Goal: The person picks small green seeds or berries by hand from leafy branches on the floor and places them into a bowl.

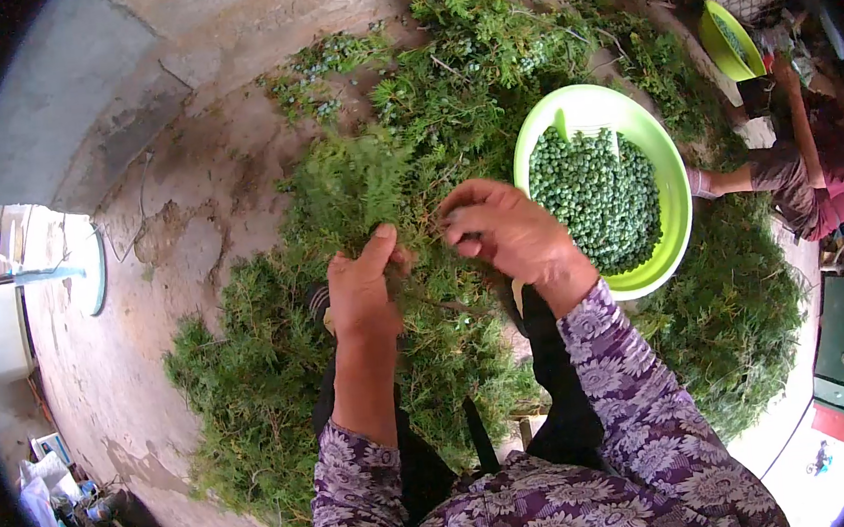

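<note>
My left hand (pixel 369 283) is closed around the stem of a leafy evergreen sprig (pixel 349 179), which stands up from the fingers and is smeared by motion. Just to its right, my right hand (pixel 515 230) has curled fingers pinched near the thumb. Whatever they may hold is too small to make out. Beside that hand, a light green plastic basin (pixel 677 196) contains many small round green berries (pixel 597 198). Cut evergreen branches (pixel 447 91) lie beneath and around both hands.
More branches (pixel 251 369) are heaped on the concrete floor (pixel 79 364). At right, another person (pixel 820 168) sits near a second green basin (pixel 729 41). A wall (pixel 251 27) runs along the back. Assorted clutter (pixel 82 504) lies at lower left.
</note>
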Demonstrator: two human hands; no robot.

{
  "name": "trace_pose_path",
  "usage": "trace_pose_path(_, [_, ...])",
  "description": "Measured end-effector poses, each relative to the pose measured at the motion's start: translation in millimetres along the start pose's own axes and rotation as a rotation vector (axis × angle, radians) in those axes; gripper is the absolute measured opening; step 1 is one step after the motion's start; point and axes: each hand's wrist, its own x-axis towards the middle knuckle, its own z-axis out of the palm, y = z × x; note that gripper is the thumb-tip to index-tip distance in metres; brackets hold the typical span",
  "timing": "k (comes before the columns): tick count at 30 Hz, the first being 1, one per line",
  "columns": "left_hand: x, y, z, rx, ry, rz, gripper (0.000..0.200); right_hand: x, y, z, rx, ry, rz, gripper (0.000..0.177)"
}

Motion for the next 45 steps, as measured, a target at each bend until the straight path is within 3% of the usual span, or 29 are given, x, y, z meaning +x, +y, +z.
trace_pose_path(3, [5.0,0.3,-7.6,-0.117,-0.144,-0.033,0.018,-6.1,-25.7,-27.2,-0.042,0.281,-0.204,0.017])
trace_pose_path(4, [6.5,-0.3,-10.3,-0.158,-0.226,-0.054,0.018,-10.2,-30.4,-44.0,-0.281,0.379,-0.339,0.015])
trace_pose_path(5, [7.3,-0.1,-12.0,-0.199,-0.307,-0.073,0.018,-13.1,-35.2,-57.1,-0.316,0.583,-0.347,0.019])
trace_pose_path(7, [6.1,1.7,-11.4,-0.260,-0.313,-0.108,0.018,-27.7,-45.8,-76.1,-1.018,0.878,-0.462,0.027])
trace_pose_path(8, [4.9,2.4,-10.3,-0.320,-0.318,-0.148,0.017,-28.3,-42.9,-90.7,-1.020,0.877,-0.464,0.027])
trace_pose_path(10, [0.5,6.4,-6.2,-0.329,-0.358,-0.146,0.016,-22.0,-25.9,-121.2,-1.889,1.214,-0.888,0.032])
trace_pose_path(12, [-0.3,7.0,-5.3,-0.334,-0.396,-0.142,0.015,-16.7,-24.2,-105.5,-1.732,1.137,-0.782,0.037])
trace_pose_path(14, [-0.2,6.1,-7.0,-0.350,-0.519,-0.112,0.015,-16.4,-26.1,-69.4,-0.998,0.570,-0.393,0.040])
trace_pose_path(16, [-2.9,7.0,-8.0,-0.351,-0.535,-0.083,0.016,-21.0,-35.8,-31.5,-0.879,0.270,-0.201,0.040])
trace_pose_path(17, [-3.7,7.5,-7.7,-0.357,-0.550,-0.053,0.016,-17.2,-29.4,-27.3,-0.876,0.270,-0.203,0.040])
trace_pose_path(19, [-0.3,8.2,-8.0,-0.382,-0.663,-0.001,0.017,-7.9,-14.6,-22.2,-0.652,-0.097,-0.006,0.048])
trace_pose_path(20, [0.5,8.1,-7.0,-0.412,-0.773,0.048,0.017,-8.0,-11.7,-16.6,-0.651,-0.095,-0.009,0.048])
trace_pose_path(22, [-5.9,9.5,-2.4,-0.373,-0.792,0.052,0.020,-10.4,-5.4,-6.1,-0.473,-0.131,0.019,0.052])
trace_pose_path(26, [-9.5,10.5,-0.4,-0.337,-0.900,0.048,0.028,-7.9,1.4,5.8,-0.063,-0.295,-0.015,0.044])
trace_pose_path(31, [-2.8,4.4,-7.2,-0.423,-0.955,-0.054,0.028,-4.6,7.4,5.6,-0.195,-0.124,-0.099,0.023])
trace_pose_path(33, [-0.4,3.4,-8.9,-0.441,-0.994,-0.069,0.027,-2.8,12.5,7.0,-0.021,-0.100,-0.198,0.014])
trace_pose_path(36, [-0.7,3.2,-9.7,-0.459,-1.035,-0.097,0.029,-5.9,9.0,7.9,0.037,-0.133,-0.153,0.010])
trace_pose_path(39, [-7.8,6.5,-6.9,-0.493,-1.026,-0.092,0.029,-5.4,8.9,4.5,0.033,-0.147,-0.116,0.007])
trace_pose_path(41, [-16.0,14.0,-3.7,-0.517,-0.805,-0.179,0.027,-8.1,4.9,7.6,0.039,-0.149,-0.143,0.006])
trace_pose_path(45, [-21.3,18.4,-1.4,-0.469,-0.606,-0.168,0.027,-5.7,5.2,-2.1,-0.082,-0.129,-0.203,0.006])
